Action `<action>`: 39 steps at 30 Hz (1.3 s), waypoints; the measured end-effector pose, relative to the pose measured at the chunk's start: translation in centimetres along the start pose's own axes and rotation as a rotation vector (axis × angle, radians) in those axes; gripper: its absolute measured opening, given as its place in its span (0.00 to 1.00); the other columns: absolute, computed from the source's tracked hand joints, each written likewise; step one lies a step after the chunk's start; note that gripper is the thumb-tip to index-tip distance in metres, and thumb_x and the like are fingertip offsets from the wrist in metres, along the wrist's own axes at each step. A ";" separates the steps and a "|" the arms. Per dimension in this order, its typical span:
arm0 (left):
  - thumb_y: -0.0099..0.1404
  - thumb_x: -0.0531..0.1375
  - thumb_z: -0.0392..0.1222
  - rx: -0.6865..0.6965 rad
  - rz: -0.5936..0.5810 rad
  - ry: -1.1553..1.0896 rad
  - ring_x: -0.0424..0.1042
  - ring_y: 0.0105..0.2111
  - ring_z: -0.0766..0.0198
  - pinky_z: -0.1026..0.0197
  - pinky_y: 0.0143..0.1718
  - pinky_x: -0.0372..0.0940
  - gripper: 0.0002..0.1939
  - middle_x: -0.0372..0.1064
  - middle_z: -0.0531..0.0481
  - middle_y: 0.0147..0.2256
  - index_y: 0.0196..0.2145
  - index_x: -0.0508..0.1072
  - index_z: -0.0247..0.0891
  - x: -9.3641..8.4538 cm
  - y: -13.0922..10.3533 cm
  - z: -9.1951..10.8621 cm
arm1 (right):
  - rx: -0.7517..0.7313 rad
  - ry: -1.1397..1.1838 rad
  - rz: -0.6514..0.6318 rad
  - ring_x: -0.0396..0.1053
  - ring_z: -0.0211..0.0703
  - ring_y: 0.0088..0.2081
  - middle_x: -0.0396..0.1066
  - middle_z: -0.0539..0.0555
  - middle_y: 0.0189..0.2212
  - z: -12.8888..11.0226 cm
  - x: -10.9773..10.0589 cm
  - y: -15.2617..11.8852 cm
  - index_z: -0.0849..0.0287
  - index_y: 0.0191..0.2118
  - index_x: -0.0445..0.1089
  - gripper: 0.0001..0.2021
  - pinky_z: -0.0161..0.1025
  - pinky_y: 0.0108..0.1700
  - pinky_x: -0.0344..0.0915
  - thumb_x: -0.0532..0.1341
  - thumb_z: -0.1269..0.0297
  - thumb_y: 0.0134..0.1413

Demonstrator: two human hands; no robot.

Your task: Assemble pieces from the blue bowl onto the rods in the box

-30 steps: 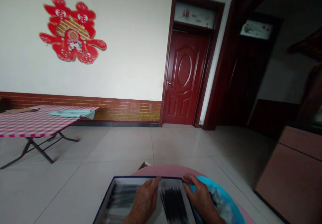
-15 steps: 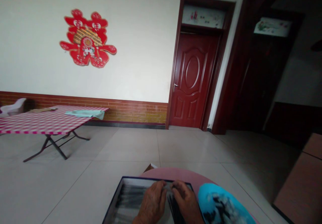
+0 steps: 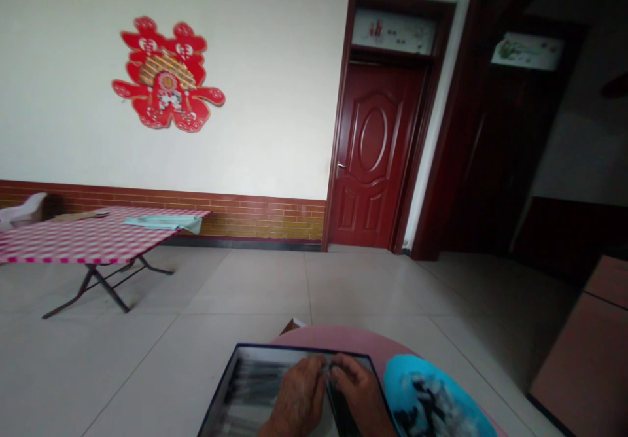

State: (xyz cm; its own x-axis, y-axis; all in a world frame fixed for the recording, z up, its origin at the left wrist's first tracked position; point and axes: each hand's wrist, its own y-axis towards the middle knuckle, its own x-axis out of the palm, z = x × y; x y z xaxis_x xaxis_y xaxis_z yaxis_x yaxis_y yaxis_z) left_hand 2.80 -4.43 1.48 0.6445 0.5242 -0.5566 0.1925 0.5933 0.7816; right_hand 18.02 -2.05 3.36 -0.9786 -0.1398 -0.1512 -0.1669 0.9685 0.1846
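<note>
My left hand (image 3: 300, 394) and my right hand (image 3: 360, 388) meet over a shallow dark-rimmed box (image 3: 238, 353). Both are closed, thumbs and fingertips pinching a small translucent piece (image 3: 328, 365) that looks like thin plastic. A long black strip (image 3: 339, 411) runs down between the hands, close against the right one; whether it joins the translucent piece I cannot tell. Left of my left hand, several slim dark items (image 3: 252, 384) lie in the box, blurred, seemingly in clear wrapping. Beside my right hand stands a bright blue bowl-like container (image 3: 402, 375) with black and clear bits (image 3: 432, 401) in it.
Box and blue container rest on a round pink table (image 3: 343, 335). A brown carton corner (image 3: 293, 324) shows behind it. A folding table (image 3: 98, 241) with a checked top bears a pale green cloth (image 3: 164, 222). A pinkish cabinet (image 3: 583, 358) stands at right, a red door (image 3: 373, 156) beyond.
The fingertips have shifted slightly against each other, and less of the translucent piece shows between them. The whole view has moved a little; the box and blue container stay in place.
</note>
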 end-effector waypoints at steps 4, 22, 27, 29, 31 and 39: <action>0.68 0.46 0.36 -0.028 -0.064 0.003 0.75 0.34 0.60 0.60 0.35 0.71 0.11 0.73 0.46 0.34 0.43 0.66 0.40 0.1 -0.2 0.0 | 0.028 -0.016 -0.016 0.73 0.51 0.39 0.77 0.56 0.34 -0.6 0.0 -0.2 0.59 0.36 0.75 0.15 0.41 0.43 0.68 0.61 0.56 0.43; 0.65 0.51 0.35 -0.047 -0.138 0.162 0.68 0.31 0.58 0.58 0.35 0.63 0.09 0.70 0.50 0.29 0.38 0.71 0.42 -0.1 0.1 -0.3 | 0.014 -0.041 -0.057 0.73 0.51 0.40 0.77 0.56 0.35 -0.8 0.1 -0.6 0.59 0.35 0.74 0.13 0.42 0.45 0.66 0.60 0.58 0.45; 0.66 0.48 0.34 0.031 -0.125 0.191 0.68 0.29 0.59 0.57 0.37 0.62 0.11 0.68 0.50 0.28 0.35 0.70 0.41 -0.3 0.4 -0.1 | -0.040 -0.135 -0.080 0.71 0.46 0.36 0.75 0.54 0.32 0.7 0.1 -0.5 0.58 0.35 0.71 0.12 0.38 0.40 0.65 0.56 0.57 0.51; 0.66 0.48 0.33 0.052 -0.152 0.196 0.67 0.29 0.59 0.57 0.37 0.61 0.11 0.68 0.50 0.27 0.33 0.69 0.40 -0.5 0.5 0.1 | -0.091 -0.211 -0.091 0.69 0.44 0.33 0.73 0.53 0.29 1.3 0.2 -0.5 0.57 0.33 0.69 0.13 0.37 0.37 0.64 0.53 0.54 0.55; 0.66 0.49 0.33 0.062 -0.192 0.207 0.66 0.29 0.59 0.57 0.36 0.61 0.10 0.67 0.50 0.27 0.32 0.68 0.40 -0.6 0.5 0.3 | -0.137 -0.316 -0.061 0.67 0.43 0.30 0.71 0.52 0.27 1.7 0.3 -0.4 0.57 0.29 0.66 0.16 0.37 0.35 0.63 0.50 0.52 0.57; 0.63 0.51 0.32 0.008 -0.271 0.189 0.64 0.32 0.57 0.56 0.37 0.59 0.08 0.67 0.48 0.29 0.32 0.69 0.39 -0.3 0.1 0.5 | -0.109 -0.464 0.012 0.67 0.44 0.28 0.71 0.55 0.24 1.9 0.3 -0.6 0.55 0.24 0.66 0.22 0.38 0.33 0.61 0.44 0.51 0.59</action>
State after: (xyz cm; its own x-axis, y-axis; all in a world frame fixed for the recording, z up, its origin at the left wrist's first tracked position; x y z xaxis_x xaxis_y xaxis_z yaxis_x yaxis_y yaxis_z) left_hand 3.06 -4.81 1.88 0.4205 0.4528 -0.7863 0.3443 0.7222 0.6000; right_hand 18.07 -2.25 1.40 -0.8272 0.0020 -0.5619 -0.1920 0.9388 0.2861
